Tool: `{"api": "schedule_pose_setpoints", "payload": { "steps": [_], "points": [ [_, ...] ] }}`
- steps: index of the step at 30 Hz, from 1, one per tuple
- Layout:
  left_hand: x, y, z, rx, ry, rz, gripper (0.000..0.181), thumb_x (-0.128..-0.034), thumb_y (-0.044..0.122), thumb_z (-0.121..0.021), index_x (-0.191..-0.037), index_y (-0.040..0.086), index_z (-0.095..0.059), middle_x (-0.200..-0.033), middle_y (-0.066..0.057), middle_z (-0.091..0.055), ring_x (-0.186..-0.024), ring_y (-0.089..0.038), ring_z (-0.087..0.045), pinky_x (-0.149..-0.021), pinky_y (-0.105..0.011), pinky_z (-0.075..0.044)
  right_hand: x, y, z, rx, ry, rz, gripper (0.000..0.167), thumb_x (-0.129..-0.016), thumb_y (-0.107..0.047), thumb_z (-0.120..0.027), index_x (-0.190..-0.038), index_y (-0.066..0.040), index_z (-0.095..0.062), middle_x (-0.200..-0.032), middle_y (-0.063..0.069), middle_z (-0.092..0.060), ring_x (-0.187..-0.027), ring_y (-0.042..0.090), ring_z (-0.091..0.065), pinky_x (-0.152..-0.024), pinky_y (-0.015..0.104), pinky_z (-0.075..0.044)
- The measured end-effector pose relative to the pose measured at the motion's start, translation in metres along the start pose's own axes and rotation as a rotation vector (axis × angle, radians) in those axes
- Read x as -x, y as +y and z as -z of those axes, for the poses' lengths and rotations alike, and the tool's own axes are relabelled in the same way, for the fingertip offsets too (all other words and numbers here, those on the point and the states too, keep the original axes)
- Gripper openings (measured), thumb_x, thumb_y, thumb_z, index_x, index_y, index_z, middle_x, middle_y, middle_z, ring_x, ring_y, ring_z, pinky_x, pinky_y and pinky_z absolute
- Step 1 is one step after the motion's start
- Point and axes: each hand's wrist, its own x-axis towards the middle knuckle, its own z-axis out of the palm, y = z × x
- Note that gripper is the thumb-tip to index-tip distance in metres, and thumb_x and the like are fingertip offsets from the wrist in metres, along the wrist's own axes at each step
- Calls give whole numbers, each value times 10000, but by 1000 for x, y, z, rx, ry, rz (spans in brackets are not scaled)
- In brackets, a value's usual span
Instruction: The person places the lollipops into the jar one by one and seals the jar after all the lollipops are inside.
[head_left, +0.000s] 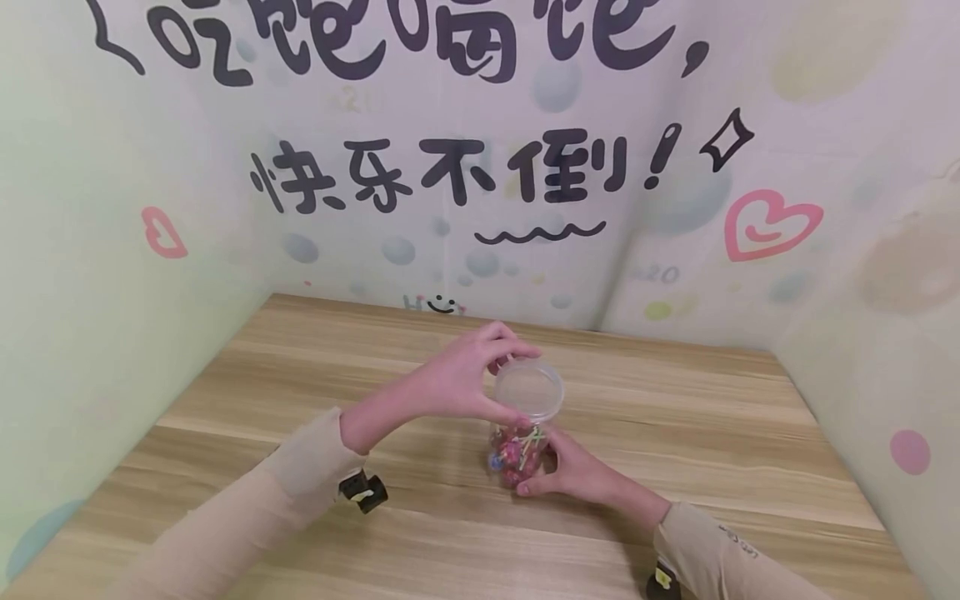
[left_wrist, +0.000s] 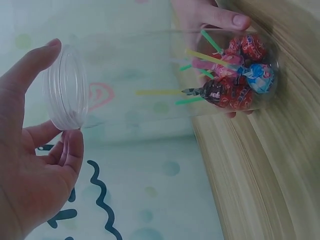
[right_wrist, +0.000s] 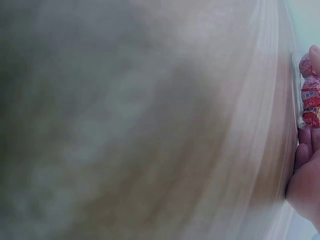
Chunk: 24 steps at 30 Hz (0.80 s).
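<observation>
A clear plastic jar (left_wrist: 150,50) stands upright on the table, with several wrapped lollipops (left_wrist: 240,75) in red, pink and blue gathered at its bottom. Their green and yellow sticks point various ways. At the mouth sits a clear round lid (head_left: 531,390); whether it is loose or tight I cannot tell. My left hand (head_left: 468,377) comes from above and grips the lid's rim between thumb and fingers. Low on the jar's right side, my right hand (head_left: 573,471) holds the body, its thumb at the front. The right wrist view catches only an edge of that hand and some red lollipops (right_wrist: 311,95).
The wood-grain table (head_left: 360,333) extends around the jar. Behind it rises a pale printed backdrop (head_left: 420,242) with dark lettering and hearts, and pale walls stand at both sides. Each wrist carries a small black camera mount (head_left: 363,492).
</observation>
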Motion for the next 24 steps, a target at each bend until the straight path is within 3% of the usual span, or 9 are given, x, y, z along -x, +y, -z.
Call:
{"api": "schedule_pose_setpoints", "payload": {
  "steps": [10, 16, 24],
  "points": [
    [3, 3, -5, 12, 35, 51, 787, -683, 409, -899, -1358, 152, -587, -1182, -29, -522, -967, -125, -544, -802, -185, -517, 1, -2, 0, -6, -4, -8, 878, -776, -238, -843, -1500, -250, -345, -1488, 12, -460, -1393, 285, -398, -1165, 555, -201],
    [3, 2, -10, 36, 53, 72, 767, -669, 405, -907, -1328, 165, -597, -1159, -26, -520, -941, -125, -531, -812, -286, -551, 1, -2, 0, -2, -5, -5, 834, -779, -238, -840, -1474, -247, -380, -1460, 8, -484, -1383, 286, -403, -1163, 560, -200],
    [3, 2, -11, 14, 54, 56, 797, -680, 417, -890, -1351, 141, -561, -1238, 4, -610, -910, -118, -534, -783, -270, -512, 0, -1, 0, 8, 3, 0, 819, -773, -239, -846, -1458, -246, -398, -1435, -3, -503, -1363, 269, -420, -1163, 550, -218]
  ]
}}
